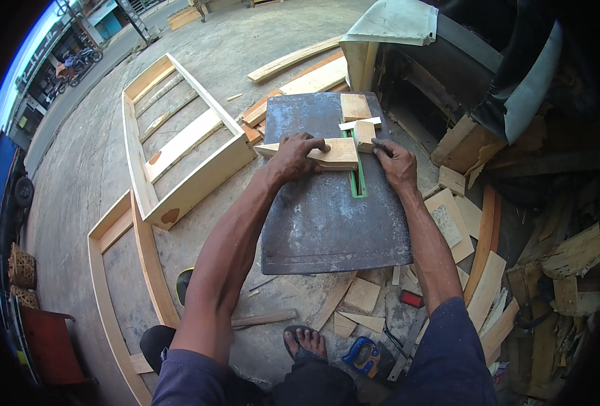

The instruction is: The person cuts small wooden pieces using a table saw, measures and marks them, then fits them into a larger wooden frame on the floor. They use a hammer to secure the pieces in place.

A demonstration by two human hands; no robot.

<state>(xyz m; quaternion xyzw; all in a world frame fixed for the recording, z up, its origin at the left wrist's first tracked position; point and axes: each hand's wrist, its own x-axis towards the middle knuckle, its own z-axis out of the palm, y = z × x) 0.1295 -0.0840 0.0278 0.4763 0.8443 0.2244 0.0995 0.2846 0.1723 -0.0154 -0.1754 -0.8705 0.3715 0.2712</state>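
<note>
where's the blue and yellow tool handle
In the head view, the blue-and-yellow tool handle lies on the ground, bottom centre-right, just right of the sandaled foot.

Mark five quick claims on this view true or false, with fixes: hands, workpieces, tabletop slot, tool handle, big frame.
1. The left hand is on a long pale wooden board. True.
2. The right hand is clear of all wood. False: it touches a small pale rectangular wooden block.
3. A narrow green-edged slot shows in the scuffed dark-grey flat tabletop. True.
4. The blue loop-shaped tool handle lies on the tabletop. False: it is on the ground, right of a sandalled foot.
5. A large pale rectangular wooden frame is right of the tabletop. False: it is to the left.
</note>
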